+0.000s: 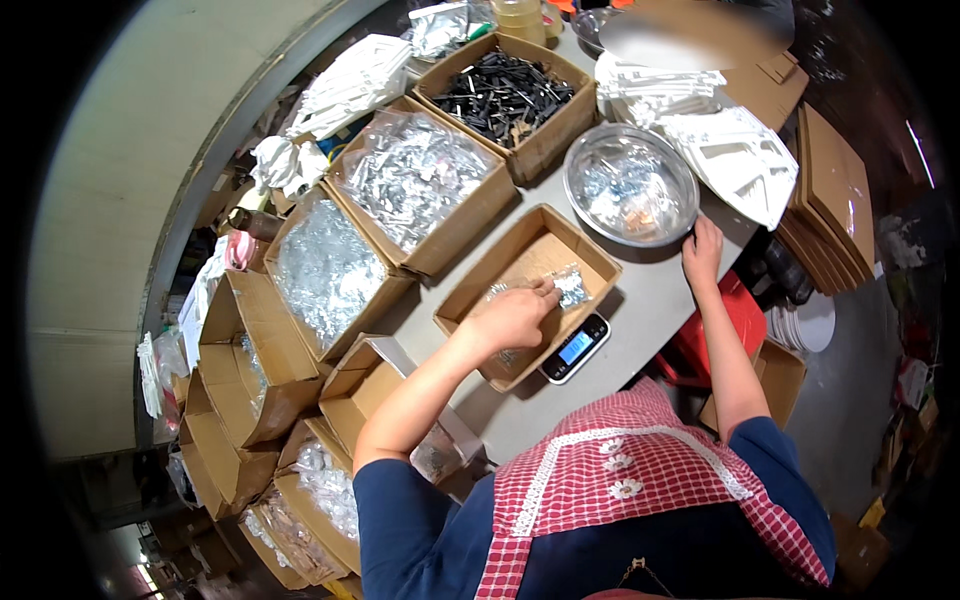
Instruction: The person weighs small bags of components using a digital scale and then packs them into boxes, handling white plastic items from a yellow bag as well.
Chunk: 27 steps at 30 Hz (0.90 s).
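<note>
My left hand (pixel 515 315) reaches down into a shallow cardboard box (pixel 590 245). Its fingers are closed at a clear plastic packet (pixel 571 288) with small shiny contents, and more clear packets lie under the hand. The box sits on a small scale (pixel 577 352) with a lit blue display. By the right-hand rim of a round metal bowl (pixel 572 205) is my right hand (pixel 703 248), its fingers curled near the table edge; what they hold, if anything, is hidden. Clear packets (pixel 632 185) with silvery and orange-brown contents lie in the bowl.
Left of the work spot on the grey table (pixel 505 425) stand cardboard boxes of black parts (pixel 505 95), silvery packets (pixel 420 180) and clear bags (pixel 325 270). White plastic frames (pixel 735 155) are stacked beyond the bowl. A red stool (pixel 740 310) stands below the table's right edge.
</note>
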Tool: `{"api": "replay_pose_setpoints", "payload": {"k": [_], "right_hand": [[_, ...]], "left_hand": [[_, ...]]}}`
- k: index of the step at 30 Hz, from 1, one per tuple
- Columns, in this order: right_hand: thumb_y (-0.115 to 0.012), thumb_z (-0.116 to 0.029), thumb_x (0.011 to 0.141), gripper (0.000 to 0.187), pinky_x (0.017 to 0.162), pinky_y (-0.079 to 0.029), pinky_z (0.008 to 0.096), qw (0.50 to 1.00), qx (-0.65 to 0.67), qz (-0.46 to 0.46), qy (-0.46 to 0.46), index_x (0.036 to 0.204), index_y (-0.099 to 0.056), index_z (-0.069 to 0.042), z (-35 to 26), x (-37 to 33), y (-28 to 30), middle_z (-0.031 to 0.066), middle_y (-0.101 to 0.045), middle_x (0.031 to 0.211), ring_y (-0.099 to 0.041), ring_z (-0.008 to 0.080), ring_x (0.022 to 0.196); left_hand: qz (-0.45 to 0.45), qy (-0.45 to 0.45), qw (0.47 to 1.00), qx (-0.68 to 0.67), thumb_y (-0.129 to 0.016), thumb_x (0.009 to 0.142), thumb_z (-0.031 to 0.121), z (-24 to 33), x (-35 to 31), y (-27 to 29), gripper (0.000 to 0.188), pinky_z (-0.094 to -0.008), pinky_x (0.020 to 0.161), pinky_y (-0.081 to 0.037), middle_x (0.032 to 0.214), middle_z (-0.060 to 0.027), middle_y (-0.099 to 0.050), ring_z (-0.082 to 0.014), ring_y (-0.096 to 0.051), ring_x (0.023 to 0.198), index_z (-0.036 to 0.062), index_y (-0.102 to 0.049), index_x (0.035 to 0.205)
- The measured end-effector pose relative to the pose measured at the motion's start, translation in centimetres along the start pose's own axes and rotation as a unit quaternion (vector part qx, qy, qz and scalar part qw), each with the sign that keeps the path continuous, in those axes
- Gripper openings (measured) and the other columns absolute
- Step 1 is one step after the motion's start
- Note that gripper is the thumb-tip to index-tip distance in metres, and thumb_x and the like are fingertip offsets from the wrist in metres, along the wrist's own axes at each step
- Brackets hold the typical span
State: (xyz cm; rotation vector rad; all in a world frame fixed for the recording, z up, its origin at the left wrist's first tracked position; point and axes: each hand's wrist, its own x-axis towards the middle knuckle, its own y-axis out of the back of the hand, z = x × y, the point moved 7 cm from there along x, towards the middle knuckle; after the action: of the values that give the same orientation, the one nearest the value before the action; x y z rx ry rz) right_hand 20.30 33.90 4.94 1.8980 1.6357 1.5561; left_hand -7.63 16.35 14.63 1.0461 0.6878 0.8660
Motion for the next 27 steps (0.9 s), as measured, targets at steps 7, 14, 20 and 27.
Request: {"api": "replay_pose_setpoints", "payload": {"k": [7, 14, 20, 27], "right_hand": [[-0.052, 0.001, 0.073, 0.041, 0.097, -0.036, 0.0428, 0.998, -0.026, -0.029, -0.042, 0.114, -0.053, 0.003, 1.2, -0.1, 0.3, 0.0173, -0.053, 0.118, -0.046, 0.0361, 0.111], [-0.049, 0.003, 0.071, 0.045, 0.097, -0.035, 0.0437, 0.998, -0.028, -0.048, -0.034, 0.117, -0.049, 0.006, -0.3, 0.3, -0.1, 0.0189, -0.051, 0.117, -0.044, 0.0376, 0.111], [-0.05, 0.003, 0.071, 0.048, 0.097, -0.035, 0.0437, 0.996, -0.054, -0.058, -0.047, 0.118, -0.048, 0.006, 0.1, 0.4, 0.1, 0.0191, -0.051, 0.118, -0.044, 0.0372, 0.111], [-0.053, 0.0, 0.071, 0.05, 0.096, -0.034, 0.0462, 0.99, -0.124, -0.051, -0.048, 0.119, -0.047, 0.006, -0.7, 0.2, -0.6, 0.0189, -0.049, 0.122, -0.043, 0.0361, 0.112]], "left_hand": [[0.271, 0.284, 0.894, -0.218, -0.05, 0.082, 0.009, -12.4, 2.5, 12.3, 0.024, -0.0308, 0.072, -0.051, 0.084, -0.0117, -0.069, -0.0179, -0.066, 0.076, 0.0045, -0.065, 0.1], [0.308, 0.438, 0.844, 0.009, -0.069, 0.074, 0.027, -29.1, -0.8, 8.6, 0.028, -0.04, 0.076, -0.047, 0.092, -0.0156, -0.064, -0.0304, -0.062, 0.086, 0.0079, -0.063, 0.092], [0.36, 0.424, 0.815, -0.164, -0.063, 0.08, 0.026, -31.6, -1.8, 10.3, 0.024, -0.0332, 0.062, -0.046, 0.07, -0.0105, -0.065, -0.0219, -0.061, 0.064, 0.0024, -0.066, 0.082], [0.3, 0.334, 0.878, 0.164, -0.063, 0.076, 0.025, -29.8, 1.7, 7.8, 0.029, -0.0469, 0.075, -0.046, 0.088, -0.0197, -0.06, -0.0397, -0.056, 0.087, 0.0033, -0.057, 0.094]]}}
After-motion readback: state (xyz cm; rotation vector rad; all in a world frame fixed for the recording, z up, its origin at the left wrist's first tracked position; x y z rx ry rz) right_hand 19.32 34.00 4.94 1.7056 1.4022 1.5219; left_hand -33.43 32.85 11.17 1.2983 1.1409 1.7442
